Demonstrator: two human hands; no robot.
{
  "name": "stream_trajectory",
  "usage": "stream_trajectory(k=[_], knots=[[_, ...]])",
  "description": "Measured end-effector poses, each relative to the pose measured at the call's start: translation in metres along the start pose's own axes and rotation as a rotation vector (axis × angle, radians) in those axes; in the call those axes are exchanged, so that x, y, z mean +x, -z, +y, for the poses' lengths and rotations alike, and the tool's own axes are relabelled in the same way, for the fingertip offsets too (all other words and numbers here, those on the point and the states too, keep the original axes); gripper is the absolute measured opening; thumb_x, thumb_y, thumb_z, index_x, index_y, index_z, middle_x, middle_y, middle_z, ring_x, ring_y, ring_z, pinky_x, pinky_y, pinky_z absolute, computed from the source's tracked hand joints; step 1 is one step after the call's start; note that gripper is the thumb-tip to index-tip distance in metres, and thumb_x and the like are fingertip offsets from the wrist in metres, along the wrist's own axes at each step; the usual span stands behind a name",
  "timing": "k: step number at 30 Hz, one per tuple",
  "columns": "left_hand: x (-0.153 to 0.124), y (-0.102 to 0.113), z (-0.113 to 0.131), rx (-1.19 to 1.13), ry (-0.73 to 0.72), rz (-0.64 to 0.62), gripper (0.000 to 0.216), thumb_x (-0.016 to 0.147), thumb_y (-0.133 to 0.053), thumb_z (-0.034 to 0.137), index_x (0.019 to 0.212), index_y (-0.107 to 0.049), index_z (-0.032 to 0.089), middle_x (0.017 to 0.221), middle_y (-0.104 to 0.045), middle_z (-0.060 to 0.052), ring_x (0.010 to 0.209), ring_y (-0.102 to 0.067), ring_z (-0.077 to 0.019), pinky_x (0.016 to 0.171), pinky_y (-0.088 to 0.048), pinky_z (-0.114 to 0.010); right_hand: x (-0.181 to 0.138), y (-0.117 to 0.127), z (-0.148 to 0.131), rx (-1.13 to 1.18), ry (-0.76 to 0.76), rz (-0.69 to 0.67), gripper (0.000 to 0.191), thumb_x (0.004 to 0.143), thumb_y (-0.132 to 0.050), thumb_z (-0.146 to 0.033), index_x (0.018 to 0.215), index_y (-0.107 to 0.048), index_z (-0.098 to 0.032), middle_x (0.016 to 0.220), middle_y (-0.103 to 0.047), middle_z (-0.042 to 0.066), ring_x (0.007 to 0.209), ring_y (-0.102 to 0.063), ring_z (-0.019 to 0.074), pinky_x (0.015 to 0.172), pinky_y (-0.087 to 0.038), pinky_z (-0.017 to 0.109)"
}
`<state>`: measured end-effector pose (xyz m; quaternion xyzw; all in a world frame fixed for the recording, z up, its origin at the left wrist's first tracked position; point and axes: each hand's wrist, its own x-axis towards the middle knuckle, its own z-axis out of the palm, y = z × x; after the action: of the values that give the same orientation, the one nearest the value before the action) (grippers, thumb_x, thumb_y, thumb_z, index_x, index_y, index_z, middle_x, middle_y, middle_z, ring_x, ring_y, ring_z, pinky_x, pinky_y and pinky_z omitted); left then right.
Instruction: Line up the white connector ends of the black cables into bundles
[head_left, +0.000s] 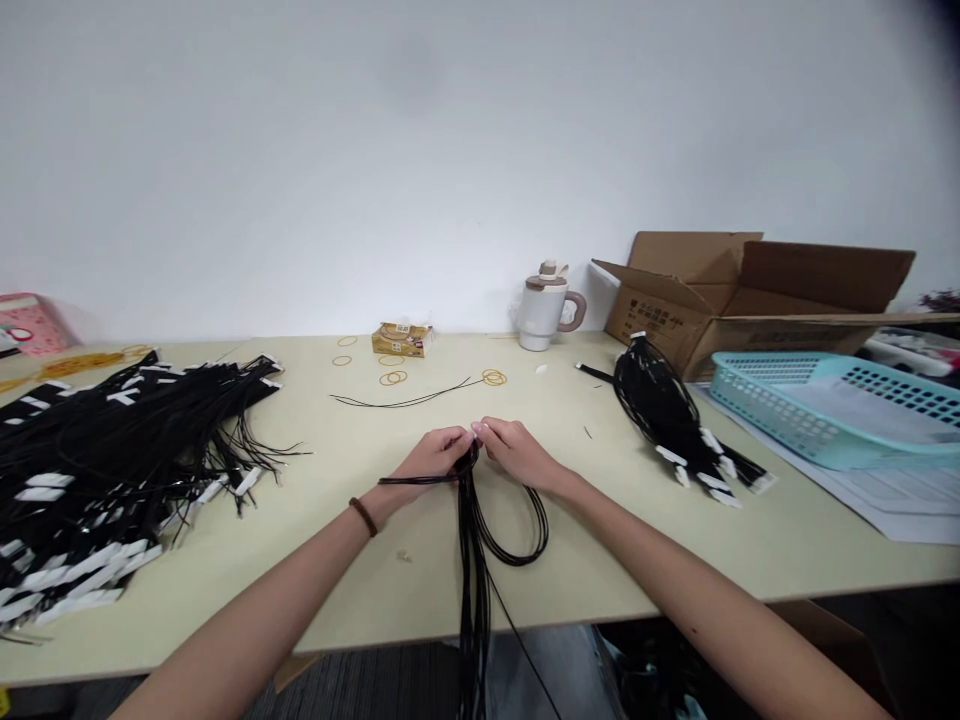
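Black cables (471,560) run in a bundle between my two hands, hanging down over the table's front edge, with one loop bulging out to the right. My left hand (433,455) is closed around the bundle near its upper end, and a few strands stick out to its left. Fingers pinched, my right hand (514,450) meets the left at the top of the same bundle. What the fingertips pinch there is hidden. Beyond the hands lie thin loose black wires (409,402) and some yellow rubber bands (494,377).
A large heap of black cables with white connectors (135,440) covers the left side. To the right lie a coiled cable bundle (660,400), a turquoise basket (825,435) on papers and an open cardboard box (675,310). A tumbler (541,308) and small yellow box (403,340) stand behind.
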<state>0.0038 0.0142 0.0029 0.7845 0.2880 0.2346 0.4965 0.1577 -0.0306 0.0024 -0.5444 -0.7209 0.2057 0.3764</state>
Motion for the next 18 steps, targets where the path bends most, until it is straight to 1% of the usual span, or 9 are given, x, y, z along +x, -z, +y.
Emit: stream_trajectory(k=[7,18], knots=[[0.0011,-0.0005,-0.0032,0.006,-0.027,0.004,0.041,0.080,-0.035,0.053,0.061,-0.040,0.017,0.055,-0.036,0.005,0.049,-0.035,-0.0086,0.047,-0.031,-0.023,-0.0002,0.0000,0.0004,0.003,0.004,0.006,0.034,0.090,-0.031,-0.035,0.061,-0.039,-0.019,0.053,-0.039,-0.006,0.052,-0.036,0.0087,0.057,-0.029,0.023],[0.0029,0.0005,-0.0082,-0.033,0.005,-0.016,0.040,0.079,-0.038,0.054,0.062,-0.040,0.018,0.053,-0.037,0.006,0.046,-0.038,-0.0081,0.047,-0.034,-0.023,-0.0009,0.0003,-0.0017,-0.008,-0.003,0.000,0.034,0.090,-0.031,-0.035,0.061,-0.039,-0.019,0.054,-0.038,-0.006,0.052,-0.036,0.0090,0.056,-0.029,0.023]])
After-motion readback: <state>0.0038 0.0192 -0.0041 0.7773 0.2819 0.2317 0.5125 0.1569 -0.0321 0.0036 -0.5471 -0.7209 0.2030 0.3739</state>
